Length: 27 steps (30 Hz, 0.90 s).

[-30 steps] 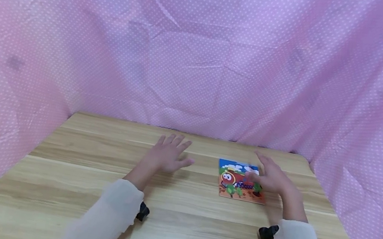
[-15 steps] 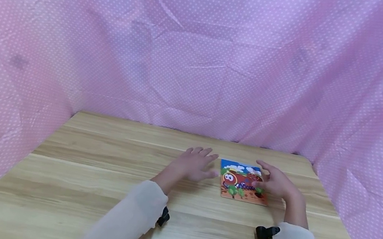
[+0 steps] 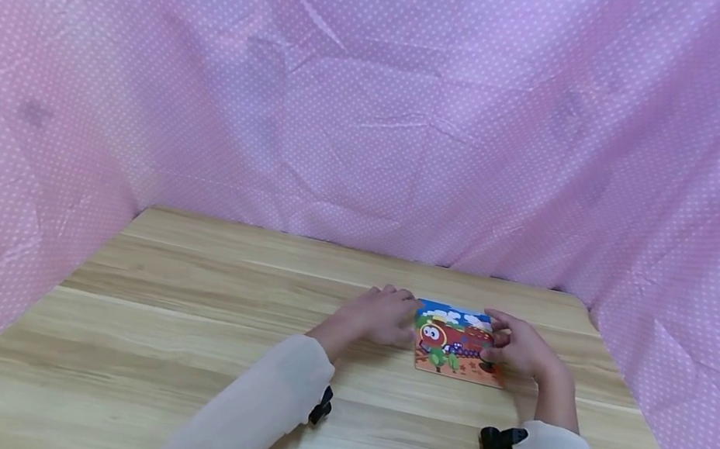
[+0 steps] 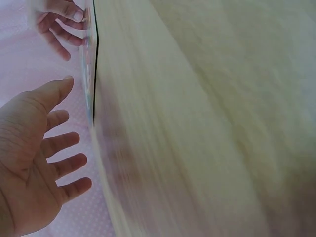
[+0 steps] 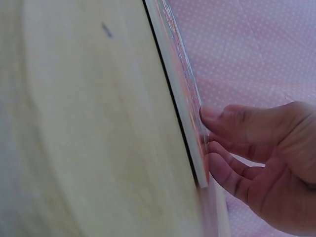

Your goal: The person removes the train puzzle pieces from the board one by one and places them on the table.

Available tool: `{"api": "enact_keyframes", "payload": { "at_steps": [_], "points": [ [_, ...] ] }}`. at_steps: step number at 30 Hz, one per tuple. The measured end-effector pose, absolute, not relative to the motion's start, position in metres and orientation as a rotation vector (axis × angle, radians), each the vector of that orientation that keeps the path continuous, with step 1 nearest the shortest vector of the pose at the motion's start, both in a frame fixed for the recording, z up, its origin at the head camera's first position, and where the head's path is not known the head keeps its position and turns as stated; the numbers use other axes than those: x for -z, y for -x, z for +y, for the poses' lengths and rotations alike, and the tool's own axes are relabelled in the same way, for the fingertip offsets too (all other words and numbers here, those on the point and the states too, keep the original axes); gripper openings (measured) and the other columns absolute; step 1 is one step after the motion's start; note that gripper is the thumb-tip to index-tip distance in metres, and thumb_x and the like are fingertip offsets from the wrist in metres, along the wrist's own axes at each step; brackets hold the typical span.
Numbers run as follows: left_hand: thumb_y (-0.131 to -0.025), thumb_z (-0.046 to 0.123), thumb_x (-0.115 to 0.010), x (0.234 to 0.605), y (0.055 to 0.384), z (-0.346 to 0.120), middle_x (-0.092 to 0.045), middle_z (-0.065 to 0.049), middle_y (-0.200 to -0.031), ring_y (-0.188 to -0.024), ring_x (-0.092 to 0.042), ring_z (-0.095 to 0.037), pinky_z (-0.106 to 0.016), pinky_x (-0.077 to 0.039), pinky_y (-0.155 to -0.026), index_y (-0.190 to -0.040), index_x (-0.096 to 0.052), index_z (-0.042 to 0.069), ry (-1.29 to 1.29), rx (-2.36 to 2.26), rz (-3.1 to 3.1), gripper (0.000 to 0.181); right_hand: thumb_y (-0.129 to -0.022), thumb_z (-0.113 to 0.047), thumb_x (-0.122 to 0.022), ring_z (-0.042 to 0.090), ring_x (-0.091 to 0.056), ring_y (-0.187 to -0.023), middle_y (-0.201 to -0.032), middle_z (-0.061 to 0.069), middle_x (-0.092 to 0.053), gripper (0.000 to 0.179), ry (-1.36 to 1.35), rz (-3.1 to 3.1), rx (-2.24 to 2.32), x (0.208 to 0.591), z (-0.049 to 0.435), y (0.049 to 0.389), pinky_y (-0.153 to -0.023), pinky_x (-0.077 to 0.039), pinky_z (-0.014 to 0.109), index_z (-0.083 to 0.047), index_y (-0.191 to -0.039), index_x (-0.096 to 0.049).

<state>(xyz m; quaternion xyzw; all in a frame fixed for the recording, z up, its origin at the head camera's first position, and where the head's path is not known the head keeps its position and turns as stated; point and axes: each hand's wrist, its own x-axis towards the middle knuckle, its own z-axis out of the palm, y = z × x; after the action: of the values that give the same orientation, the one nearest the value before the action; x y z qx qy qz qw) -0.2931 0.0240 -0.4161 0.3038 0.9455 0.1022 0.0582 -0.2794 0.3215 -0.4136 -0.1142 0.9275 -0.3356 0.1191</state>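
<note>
A square cartoon picture board (image 3: 446,352), which looks like a jigsaw puzzle with a red train and a blue sky, lies flat on the wooden table. At its left edge is my left hand (image 3: 384,316), its fingertips close to the upper left corner. The left wrist view shows that hand (image 4: 29,153) with spread, loosely bent fingers and nothing in them. My right hand (image 3: 524,349) reaches over the board's right side, thumb and index finger apart. In the right wrist view, the thumb (image 5: 247,123) and bent fingers come right up to the board's printed face.
The wooden table (image 3: 180,290) stretches out around the board. Pink curtains with white dots (image 3: 373,140) enclose the back and both sides. A black wrist camera (image 3: 498,440) sits below the right hand, and another (image 3: 321,407) below the left.
My left hand has moved right, up to the board's left edge, with its fingers drawn in from a spread. My right hand has settled slightly lower at the board's right side.
</note>
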Motion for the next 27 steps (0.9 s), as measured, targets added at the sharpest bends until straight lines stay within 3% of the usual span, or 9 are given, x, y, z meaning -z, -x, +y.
{"api": "enact_keyframes", "payload": {
  "at_steps": [12, 27],
  "points": [
    [-0.098, 0.045, -0.066, 0.423, 0.302, 0.041, -0.047, 0.000, -0.154, -0.135, -0.043, -0.021, -0.046, -0.034, -0.117, -0.151, -0.052, 0.024, -0.852, -0.485, 2.811, 0.058, -0.089, -0.008, -0.079, 0.030, -0.058, -0.101, -0.115, 0.018, -0.064, 0.052, 0.284, 2.726, 1.008, 0.421, 0.329, 0.279, -0.086, -0.050, 0.042, 0.006, -0.136, -0.059],
    [-0.098, 0.051, -0.064, 0.429, 0.310, 0.050, -0.052, -0.004, -0.145, -0.128, -0.046, -0.023, -0.041, -0.038, -0.108, -0.142, -0.062, 0.022, -0.728, -0.526, 2.881, 0.052, -0.091, -0.006, -0.075, 0.031, -0.059, -0.102, -0.115, 0.019, -0.064, 0.047, 0.297, 2.728, 1.033, 0.423, 0.331, 0.276, -0.084, -0.050, 0.038, 0.007, -0.134, -0.059]
  ]
}}
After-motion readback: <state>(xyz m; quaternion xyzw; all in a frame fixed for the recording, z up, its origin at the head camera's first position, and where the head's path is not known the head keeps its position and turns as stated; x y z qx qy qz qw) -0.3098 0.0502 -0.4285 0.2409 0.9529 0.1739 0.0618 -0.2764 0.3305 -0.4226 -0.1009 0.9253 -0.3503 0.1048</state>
